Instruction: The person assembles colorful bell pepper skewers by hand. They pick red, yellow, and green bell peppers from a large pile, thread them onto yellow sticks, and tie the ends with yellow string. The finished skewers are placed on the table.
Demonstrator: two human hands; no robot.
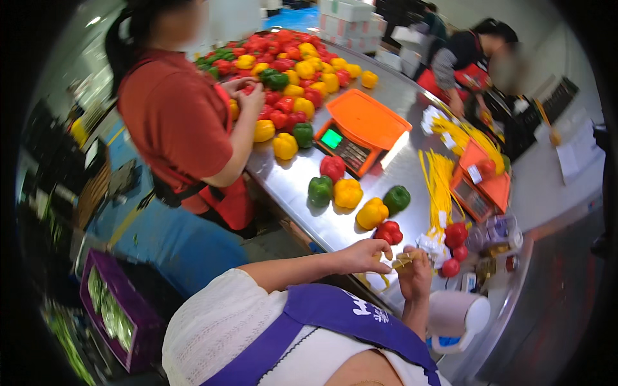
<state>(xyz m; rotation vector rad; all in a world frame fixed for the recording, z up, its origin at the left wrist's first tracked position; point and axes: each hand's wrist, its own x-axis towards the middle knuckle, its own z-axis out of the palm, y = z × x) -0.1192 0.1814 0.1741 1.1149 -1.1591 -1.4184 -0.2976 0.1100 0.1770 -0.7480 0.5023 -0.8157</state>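
My left hand (365,256) is at the near edge of the metal table, its curved thumb and fingers apart with nothing visible between them. Close beside it, my right hand (416,275) pinches a thin yellowish strip (403,261), whose exact kind is too small to make out. Just beyond my hands sits a red bell pepper (389,232). Two yellow peppers (372,213), two green peppers (396,200) and another red pepper (333,168) stand farther up the table. Right of my hands are red peppers (456,235) and a bundle of long yellow ties (440,186).
An orange scale (368,120) stands mid-table; a second orange scale (479,180) is at the right. Peppers are heaped (283,64) at the far end. One person (174,116) handles peppers at left, another (454,71) works at far right. A pale jug (457,315) stands near my right forearm.
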